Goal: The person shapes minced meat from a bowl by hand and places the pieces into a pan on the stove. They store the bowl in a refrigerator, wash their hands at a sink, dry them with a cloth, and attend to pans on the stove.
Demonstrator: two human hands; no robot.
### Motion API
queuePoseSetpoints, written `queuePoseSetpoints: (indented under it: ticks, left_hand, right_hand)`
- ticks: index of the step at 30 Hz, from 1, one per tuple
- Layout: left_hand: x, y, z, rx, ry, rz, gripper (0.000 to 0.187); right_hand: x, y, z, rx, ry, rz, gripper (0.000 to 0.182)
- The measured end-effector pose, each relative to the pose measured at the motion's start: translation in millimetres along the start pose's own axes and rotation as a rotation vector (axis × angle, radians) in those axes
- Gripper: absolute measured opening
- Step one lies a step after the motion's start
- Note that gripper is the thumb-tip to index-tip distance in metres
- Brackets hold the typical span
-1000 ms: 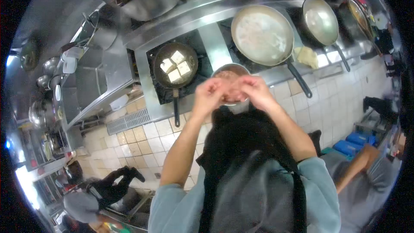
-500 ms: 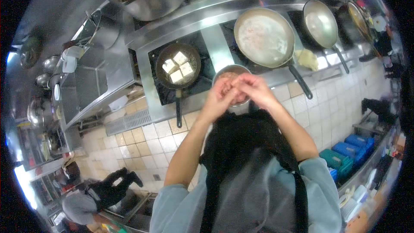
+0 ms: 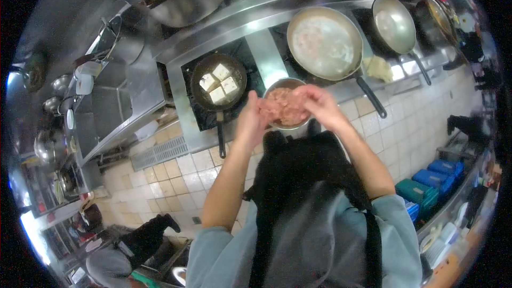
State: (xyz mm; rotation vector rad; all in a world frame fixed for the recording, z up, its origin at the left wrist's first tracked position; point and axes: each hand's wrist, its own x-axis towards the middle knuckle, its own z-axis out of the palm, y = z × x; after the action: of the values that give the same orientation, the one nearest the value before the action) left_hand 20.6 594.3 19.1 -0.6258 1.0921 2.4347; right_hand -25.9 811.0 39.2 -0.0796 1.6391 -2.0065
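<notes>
Basically, one long stove point(image 3: 268, 56) is filling the middle, and one other person point(image 3: 109, 265) is standing well apart at lower left. Two large pots point(image 3: 200, 2) are sitting at the back, both cut off at the top. Lower right, one green bin point(image 3: 417, 193) and at least three blue bins point(image 3: 433, 180) are standing in a row. Three pans are showing clearly: the big pan point(image 3: 326, 45) is holding cloudy liquid, a narrower pan point(image 3: 397, 28) is sitting to its right, and a dark pan point(image 3: 200, 94) is lying to its left. Near the stove's front edge, one bowl point(image 3: 292, 82) is sitting between the dark and big pans, hands hiding part of its rim. One yellowish cloth point(image 3: 377, 69) is lying beside the big pan. Over the bowl, the left hand point(image 3: 249, 120) is holding one side of some meat point(image 3: 277, 105), its fingertips partly hidden, while the right hand point(image 3: 322, 108) is pinching the other side. Four white blocks point(image 3: 229, 85) are sitting in the dark pan.
</notes>
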Motion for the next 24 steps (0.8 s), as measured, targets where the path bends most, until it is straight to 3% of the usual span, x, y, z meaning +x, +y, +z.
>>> queuePoseSetpoints:
  ticks: [2, 4, 7, 10, 12, 19, 22, 24]
  left_hand:
    - [3.2, -4.9, 7.5, -0.083, 0.175, 0.141, 0.026]
    - [4.4, -9.5, 6.2, -0.002, 0.184, 0.177, 0.023]
    - [9.3, -17.1, -3.7, 0.036, 0.159, 0.171, 0.023]
    - [9.7, -17.6, -10.5, -0.118, 0.103, 0.117, 0.026]
    - [13.8, -20.6, -22.3, -0.351, 0.069, -0.024, 0.031]
    - [10.4, -19.6, -3.8, -0.078, 0.006, 0.140, 0.044]
    - [12.5, -17.7, -8.5, -0.211, 0.011, 0.063, 0.050]
    - [-1.4, -8.0, 4.0, -0.321, -0.163, -0.070, 0.049]
  right_hand:
    - [0.4, 5.8, 5.7, -0.055, -0.034, 0.010, 0.017]
    - [2.4, 9.6, 5.4, -0.130, -0.135, -0.045, 0.017]
    - [3.5, -4.3, 5.0, -0.181, -0.169, 0.011, 0.016]
    - [-0.5, -19.4, 13.5, -0.101, -0.199, 0.092, 0.017]
    - [-3.0, -23.3, 17.0, -0.115, -0.194, 0.075, 0.018]
    - [-4.9, -33.9, 22.8, -0.063, -0.210, 0.078, 0.017]
    - [-2.0, -27.7, 18.9, 0.037, -0.186, -0.028, 0.018]
    - [-0.6, -24.4, 17.2, -0.025, -0.198, -0.069, 0.018]
